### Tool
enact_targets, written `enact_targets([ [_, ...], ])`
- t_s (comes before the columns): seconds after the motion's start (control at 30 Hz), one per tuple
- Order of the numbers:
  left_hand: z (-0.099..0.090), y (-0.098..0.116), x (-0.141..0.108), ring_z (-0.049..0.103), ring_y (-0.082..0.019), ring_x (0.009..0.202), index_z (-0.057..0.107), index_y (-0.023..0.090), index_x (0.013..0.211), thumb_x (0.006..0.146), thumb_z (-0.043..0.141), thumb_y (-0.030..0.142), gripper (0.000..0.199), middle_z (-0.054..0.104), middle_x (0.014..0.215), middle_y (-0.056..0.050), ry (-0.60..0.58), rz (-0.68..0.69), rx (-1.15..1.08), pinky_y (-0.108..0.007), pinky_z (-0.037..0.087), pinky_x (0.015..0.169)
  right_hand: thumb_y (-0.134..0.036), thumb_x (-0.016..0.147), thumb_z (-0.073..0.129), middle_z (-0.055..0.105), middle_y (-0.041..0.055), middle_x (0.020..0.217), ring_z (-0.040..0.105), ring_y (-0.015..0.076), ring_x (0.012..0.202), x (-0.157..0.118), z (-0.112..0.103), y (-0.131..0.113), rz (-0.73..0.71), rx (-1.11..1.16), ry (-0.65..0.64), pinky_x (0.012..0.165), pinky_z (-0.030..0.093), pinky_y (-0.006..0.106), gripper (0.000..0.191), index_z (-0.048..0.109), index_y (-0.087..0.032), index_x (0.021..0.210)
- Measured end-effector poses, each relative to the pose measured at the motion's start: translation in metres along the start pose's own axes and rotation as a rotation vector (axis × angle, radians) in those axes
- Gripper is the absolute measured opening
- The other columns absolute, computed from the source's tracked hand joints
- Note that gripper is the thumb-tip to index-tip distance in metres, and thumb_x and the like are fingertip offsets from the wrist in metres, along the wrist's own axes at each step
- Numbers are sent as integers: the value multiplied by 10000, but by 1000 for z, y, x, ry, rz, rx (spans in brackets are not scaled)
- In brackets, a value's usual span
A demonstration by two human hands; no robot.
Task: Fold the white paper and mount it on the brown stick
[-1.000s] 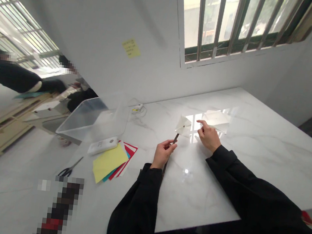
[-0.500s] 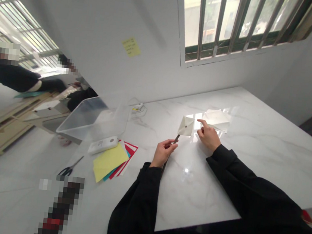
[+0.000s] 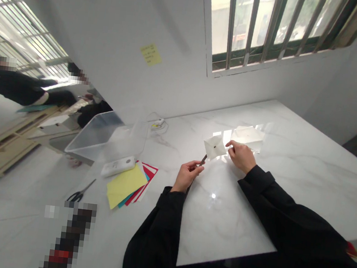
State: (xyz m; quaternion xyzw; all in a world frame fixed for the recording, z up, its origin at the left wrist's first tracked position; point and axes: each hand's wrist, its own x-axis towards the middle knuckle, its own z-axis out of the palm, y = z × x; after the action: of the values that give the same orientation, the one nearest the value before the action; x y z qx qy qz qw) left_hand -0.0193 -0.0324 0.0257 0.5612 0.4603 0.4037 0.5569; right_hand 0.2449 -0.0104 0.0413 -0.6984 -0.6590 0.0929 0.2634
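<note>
My left hand [image 3: 188,176] is closed round the dark stick [image 3: 203,160] of a white paper pinwheel [image 3: 213,149]. The pinwheel's head, with a small dark dot at its centre, is held up over the marble-patterned table. Just right of it, my right hand [image 3: 242,157] has its index finger reaching to the edge of a blade, the other fingers loosely bent. Whether the fingertip touches the paper I cannot tell. Nothing shows in this hand. White paper sheets [image 3: 247,136] lie behind it on the table.
Coloured papers [image 3: 127,186] lie on the left, touching a white device [image 3: 118,166]. Scissors [image 3: 80,192] rest further left. A clear plastic bin [image 3: 107,132] and a small white item with a cable [image 3: 158,122] stand near the wall. Another person [image 3: 13,85] sits at the far left.
The pinwheel's head has turned on its stick. My right index finger has bent and come down slightly beside the blade. My left hand has hardly moved.
</note>
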Motion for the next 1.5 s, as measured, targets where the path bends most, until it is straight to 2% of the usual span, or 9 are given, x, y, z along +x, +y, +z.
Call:
enact_targets([
  [0.13,2,-1,0,333,-76,557,812,122,1046,722,874,495,498,451,575,54,51,-2,-36,-243,218,556,-212,904,480,700,44,708,610,236,689,0,4,-3,-39,114,81,694,403,306,626,554,-129,1521],
  [0.27,4,1,0,309,-69,548,800,126,1081,703,884,508,544,427,574,66,162,-1,-113,-239,215,547,-231,868,489,626,15,592,551,185,605,-1,10,-6,-136,257,-189,659,385,291,373,819,-162,1027],
  [0.37,5,3,-1,305,-67,547,796,122,1082,695,890,512,557,425,573,67,177,0,-133,-239,207,543,-249,842,513,599,5,576,534,162,589,-4,16,-10,-159,325,-257,651,376,282,298,796,-185,778],
  [0.57,6,5,-2,332,-73,555,801,117,1075,703,882,506,544,433,576,64,161,2,-115,-239,248,554,-228,845,531,678,-22,711,575,167,636,-6,20,-9,-34,351,56,726,423,276,580,653,-166,1408],
  [0.8,7,4,-2,338,-67,548,806,123,1072,699,884,510,543,442,582,67,171,1,-97,-238,276,552,-292,849,566,671,23,657,577,171,655,-5,21,-8,-115,230,-235,661,364,281,269,805,-199,769],
  [0.97,3,2,2,370,-55,546,785,137,1101,704,898,481,537,452,602,69,217,13,-246,-224,285,537,-319,878,526,599,1,597,528,159,611,-6,23,-13,-84,343,-204,644,342,276,314,811,-196,825],
  [1.17,-4,4,6,537,-59,713,737,187,1097,663,959,371,520,547,795,35,248,15,-655,-191,426,630,-532,974,528,558,-28,601,464,130,580,-40,40,-62,-254,739,-599,609,352,259,450,781,-161,951],
  [1.27,-4,4,4,534,-56,693,722,188,1064,661,969,362,504,538,772,44,210,-7,-661,-186,423,615,-540,970,577,466,-48,571,384,110,571,-58,52,-85,-316,753,-593,583,302,256,443,701,-160,780],
  [1.5,-14,4,4,610,-71,745,748,175,1087,745,911,426,455,682,951,-24,234,-47,-738,-207,498,676,-619,961,581,447,-56,564,379,102,540,-54,49,-79,-272,922,-829,545,285,250,515,731,-130,901],
])
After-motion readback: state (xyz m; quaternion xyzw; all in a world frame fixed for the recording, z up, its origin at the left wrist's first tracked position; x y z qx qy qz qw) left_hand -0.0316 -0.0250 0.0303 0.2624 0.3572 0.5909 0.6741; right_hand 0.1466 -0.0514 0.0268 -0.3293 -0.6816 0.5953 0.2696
